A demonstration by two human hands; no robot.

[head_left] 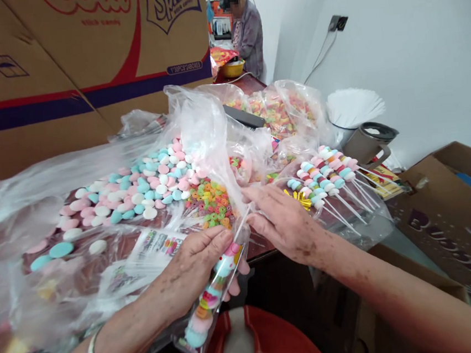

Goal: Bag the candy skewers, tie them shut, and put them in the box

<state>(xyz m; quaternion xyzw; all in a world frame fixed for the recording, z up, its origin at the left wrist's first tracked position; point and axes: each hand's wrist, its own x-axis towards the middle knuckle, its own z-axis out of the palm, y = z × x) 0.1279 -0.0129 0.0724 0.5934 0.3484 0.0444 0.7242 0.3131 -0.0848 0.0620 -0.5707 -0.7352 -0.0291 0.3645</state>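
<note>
My left hand (203, 249) grips a candy skewer (209, 295) in a clear wrapper, thumb on top and several fingers behind it. The skewer slants down toward my lap, its stick end upward, and carries stacked pastel, red and orange candies. At the stick end is my right hand (287, 221), fingers stretched out and thumb apart, close to the wrapper's top. Behind the hands lie small ring candies (213, 201) in orange, green and red. Left of them spreads a heap of pink, blue and white round candies (137, 191) on clear plastic.
Finished-looking candy skewers (322, 173) lie at the right beside a gold twist-tie bundle (300, 198). Behind are bags of gummy candy (283, 111), a mug (367, 141) and white sticks (354, 107). A large carton (82, 52) stands left, an open carton (452, 228) right. Another person (248, 31) works farther back.
</note>
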